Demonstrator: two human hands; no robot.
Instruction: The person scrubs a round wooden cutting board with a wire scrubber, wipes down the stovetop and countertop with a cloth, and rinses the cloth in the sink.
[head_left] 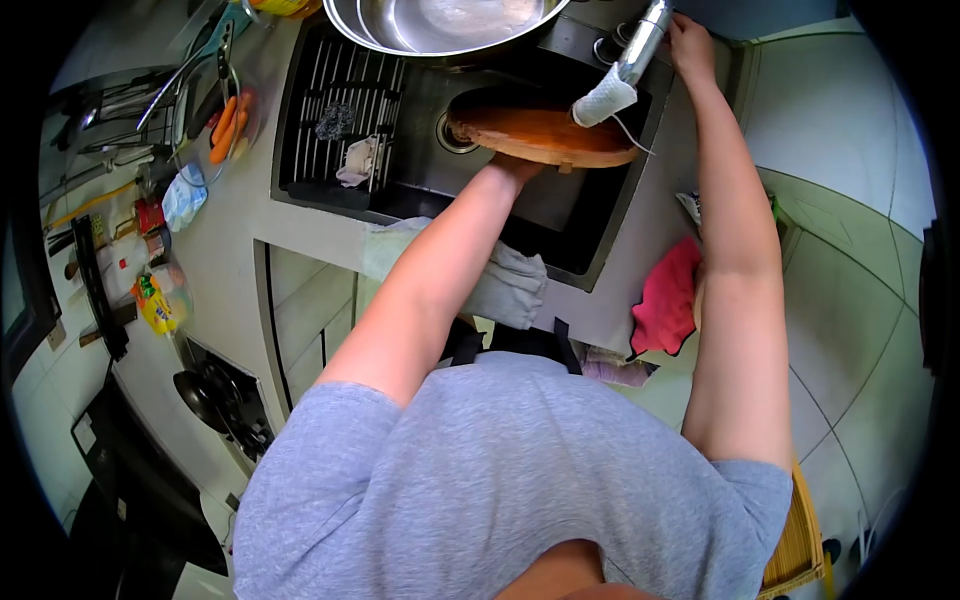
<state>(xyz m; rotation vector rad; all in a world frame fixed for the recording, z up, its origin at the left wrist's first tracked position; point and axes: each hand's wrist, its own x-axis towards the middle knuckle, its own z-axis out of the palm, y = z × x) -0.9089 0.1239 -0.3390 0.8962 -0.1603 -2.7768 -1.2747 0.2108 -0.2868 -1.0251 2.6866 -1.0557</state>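
My left hand (517,170) is closed on the near edge of a round wooden board (560,135), with its fingers hidden beneath it. The board is tilted over the black sink (420,200), under the spout of a metal faucet (645,45). A white cloth-like wrap (605,98) covers the spout's end, and a thin white string hangs from it. My right hand (690,48) is beside the upper end of the faucet, fingers curled together. What they grip there is hidden.
A large metal basin (445,25) stands behind the sink. A black rack (345,110) in the sink holds a scouring pad (335,122) and a pale cloth (358,160). A grey-green towel (505,285) and a pink cloth (668,300) hang at the counter edge. Carrots (230,130) lie at left.
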